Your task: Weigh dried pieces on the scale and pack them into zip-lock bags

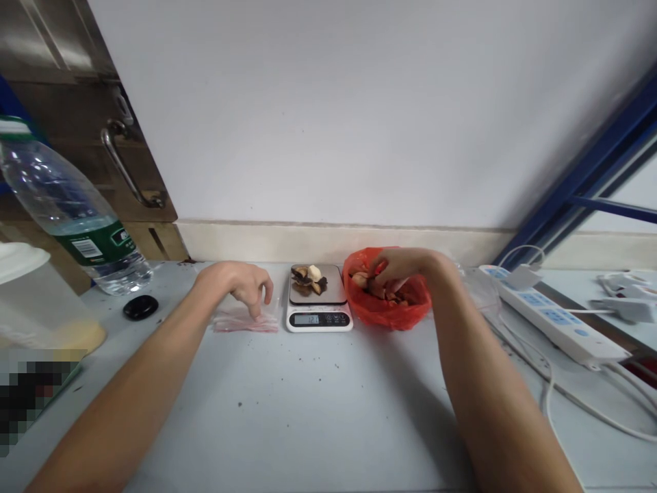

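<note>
My left hand (249,286) hovers over a stack of clear zip bags (246,323), fingers bent and apart, holding nothing; a fingertip seems to touch the top bag. Beside it stands a white kitchen scale (319,320) with a lit display that appears to begin with 12. On its plate sits a small pile of dried mushroom pieces (308,284) with one pale, cream-coloured lump. My right hand (400,267) reaches into a red plastic bag (393,318) holding more brown dried pieces. Its fingers are curled closed among them, and the fingertips are partly hidden.
At left are a large water bottle (92,233), a black oval object (140,307) and a translucent white-lidded container (35,301). A white power strip (559,316) with cables lies at right. Dark crumbs dot the table (308,424); a wall (328,123) rises behind.
</note>
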`<state>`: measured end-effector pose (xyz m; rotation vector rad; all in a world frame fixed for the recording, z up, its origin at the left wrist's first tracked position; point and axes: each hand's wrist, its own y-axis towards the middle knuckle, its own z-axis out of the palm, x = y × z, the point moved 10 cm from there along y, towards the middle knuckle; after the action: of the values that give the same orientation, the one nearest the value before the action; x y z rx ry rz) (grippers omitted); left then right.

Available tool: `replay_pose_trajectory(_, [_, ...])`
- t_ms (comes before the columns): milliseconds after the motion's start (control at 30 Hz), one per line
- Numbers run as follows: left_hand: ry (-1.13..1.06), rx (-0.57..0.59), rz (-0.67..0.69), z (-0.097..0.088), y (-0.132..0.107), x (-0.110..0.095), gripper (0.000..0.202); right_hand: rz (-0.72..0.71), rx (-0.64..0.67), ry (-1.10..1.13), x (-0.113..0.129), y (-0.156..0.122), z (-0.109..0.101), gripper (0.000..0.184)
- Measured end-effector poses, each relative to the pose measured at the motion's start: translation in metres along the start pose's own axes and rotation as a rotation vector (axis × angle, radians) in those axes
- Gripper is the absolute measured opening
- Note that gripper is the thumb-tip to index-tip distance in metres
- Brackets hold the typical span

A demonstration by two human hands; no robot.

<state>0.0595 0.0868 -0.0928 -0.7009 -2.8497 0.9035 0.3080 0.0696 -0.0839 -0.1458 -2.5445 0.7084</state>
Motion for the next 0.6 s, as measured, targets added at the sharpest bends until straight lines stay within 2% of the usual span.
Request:
replay_pose_trajectory(67, [-0.042,-0.025,0.026,-0.003,-0.002,0.000,0.042,-0.009,-0.062,0.017,-0.005,-0.002,-0.010,0.021])
replay_pose_trajectory(167, [-0.052,-0.059,0.029,-0.005,-0.002,0.005,0.039,0.058,-0.203,-0.073,-0.011,-0.008,-0.028,0.024])
replay_pose_trajectory(267, [0.002,-0.048,-0.004,-0.002,0.003,0.011,0.039,0.047,-0.292,-0.189,0.002,-0.016,-0.035,0.018])
replay_pose_trajectory(400, [0.027,-0.024,-0.021,0.003,0.007,0.009,0.039,-0.042,-0.223,-0.156,0.026,-0.014,-0.019,0.014])
replay_pose_trajectory(500, [0.030,-0.036,-0.023,0.002,0.006,0.006,0.032,-0.003,-0.128,-0.186,0.025,-0.007,-0.002,0.012])
replay_pose_trajectory(600, [0.005,-0.053,0.005,-0.001,0.002,0.003,0.027,-0.007,-0.187,-0.206,0.020,-0.002,-0.005,0.014])
